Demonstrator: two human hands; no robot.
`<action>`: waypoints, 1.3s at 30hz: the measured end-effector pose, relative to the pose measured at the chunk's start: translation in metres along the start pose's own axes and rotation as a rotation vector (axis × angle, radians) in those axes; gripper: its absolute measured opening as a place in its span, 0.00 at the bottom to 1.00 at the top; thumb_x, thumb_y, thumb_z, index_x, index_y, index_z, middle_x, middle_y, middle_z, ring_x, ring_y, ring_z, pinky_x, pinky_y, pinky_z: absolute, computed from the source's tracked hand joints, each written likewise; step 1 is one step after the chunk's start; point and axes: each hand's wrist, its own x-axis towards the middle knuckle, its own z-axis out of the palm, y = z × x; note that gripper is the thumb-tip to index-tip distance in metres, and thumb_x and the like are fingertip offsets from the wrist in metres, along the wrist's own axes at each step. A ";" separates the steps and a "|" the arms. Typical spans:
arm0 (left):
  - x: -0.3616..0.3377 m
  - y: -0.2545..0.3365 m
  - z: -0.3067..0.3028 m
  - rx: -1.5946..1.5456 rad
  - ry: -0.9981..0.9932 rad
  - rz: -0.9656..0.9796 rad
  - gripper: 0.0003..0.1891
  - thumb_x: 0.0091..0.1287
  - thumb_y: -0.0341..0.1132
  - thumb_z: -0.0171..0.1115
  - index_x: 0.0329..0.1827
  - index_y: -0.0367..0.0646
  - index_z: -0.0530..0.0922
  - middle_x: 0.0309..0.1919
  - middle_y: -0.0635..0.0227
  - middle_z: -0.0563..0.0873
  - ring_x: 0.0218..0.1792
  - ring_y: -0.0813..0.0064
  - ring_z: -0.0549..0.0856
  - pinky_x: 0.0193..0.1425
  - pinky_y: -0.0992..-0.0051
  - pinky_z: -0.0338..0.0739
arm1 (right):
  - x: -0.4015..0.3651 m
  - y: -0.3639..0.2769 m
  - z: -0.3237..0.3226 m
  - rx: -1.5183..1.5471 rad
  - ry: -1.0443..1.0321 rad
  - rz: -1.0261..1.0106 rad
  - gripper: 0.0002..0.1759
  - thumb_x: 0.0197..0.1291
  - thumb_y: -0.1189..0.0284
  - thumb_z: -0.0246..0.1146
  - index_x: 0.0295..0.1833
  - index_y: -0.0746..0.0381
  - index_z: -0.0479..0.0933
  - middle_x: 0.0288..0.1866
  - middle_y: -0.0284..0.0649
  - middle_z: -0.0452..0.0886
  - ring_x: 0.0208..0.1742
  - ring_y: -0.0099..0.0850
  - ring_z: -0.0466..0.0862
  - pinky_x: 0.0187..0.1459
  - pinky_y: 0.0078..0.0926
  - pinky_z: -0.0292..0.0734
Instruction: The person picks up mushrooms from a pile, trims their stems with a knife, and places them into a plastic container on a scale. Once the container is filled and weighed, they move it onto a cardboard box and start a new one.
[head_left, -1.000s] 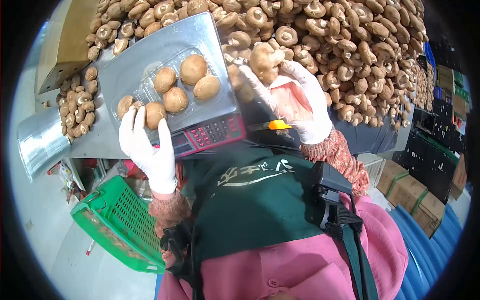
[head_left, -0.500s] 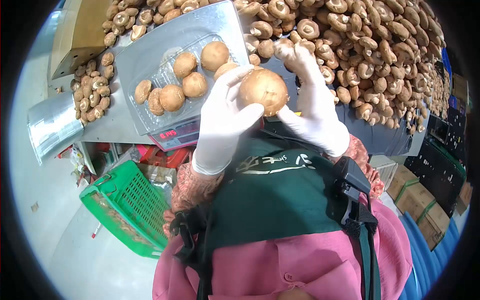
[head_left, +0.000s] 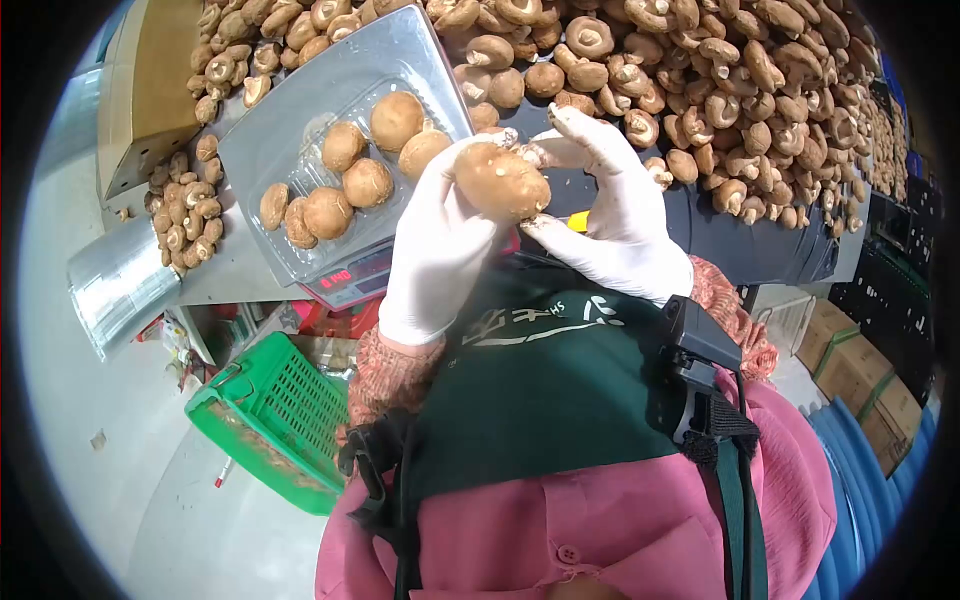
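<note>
Between my gloved hands is a large brown mushroom (head_left: 503, 183), its cap tilted toward the camera. My left hand (head_left: 436, 240) has its fingers wrapped round the cap's left side. My right hand (head_left: 612, 215) is at the cap's right side, with thumb and forefinger curved apart near its edge; whether its fingertips touch the stem is hard to see. To the left, a clear plastic tray (head_left: 290, 250) with several mushrooms rests on a scale (head_left: 250, 135), whose red display (head_left: 337, 279) is lit.
A big heap of mushrooms (head_left: 740, 110) covers the back and right of the table. Smaller piles (head_left: 185, 215) lie at the left near a cardboard box (head_left: 150, 90) and a metal cylinder (head_left: 122, 290). A green basket (head_left: 275, 400) stands below; something yellow (head_left: 578, 221) lies behind my right hand.
The mushroom in my hands has tilted, and my right hand has moved in closer with its fingers more bent. The view has shifted slightly, and the scale's display reading has changed.
</note>
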 end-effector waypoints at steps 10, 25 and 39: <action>-0.003 -0.005 0.005 0.058 0.009 0.071 0.37 0.59 0.14 0.54 0.77 0.34 0.61 0.69 0.55 0.74 0.71 0.64 0.74 0.78 0.62 0.68 | -0.010 0.009 0.001 -0.057 0.025 -0.096 0.38 0.50 0.78 0.74 0.70 0.62 0.73 0.56 0.44 0.80 0.57 0.42 0.80 0.59 0.38 0.75; -0.014 -0.013 0.014 0.284 -0.002 0.295 0.33 0.61 0.12 0.60 0.72 0.35 0.69 0.68 0.59 0.75 0.68 0.68 0.76 0.75 0.65 0.69 | -0.012 -0.003 -0.010 -0.237 0.012 -0.267 0.30 0.45 0.77 0.76 0.59 0.56 0.82 0.54 0.39 0.83 0.57 0.44 0.81 0.58 0.40 0.75; -0.020 -0.021 0.018 0.063 0.011 0.223 0.33 0.56 0.12 0.58 0.68 0.40 0.69 0.71 0.56 0.72 0.72 0.62 0.73 0.77 0.60 0.69 | -0.032 0.002 -0.020 -0.220 0.185 -0.366 0.24 0.39 0.76 0.81 0.44 0.54 0.80 0.60 0.49 0.81 0.57 0.49 0.82 0.57 0.44 0.76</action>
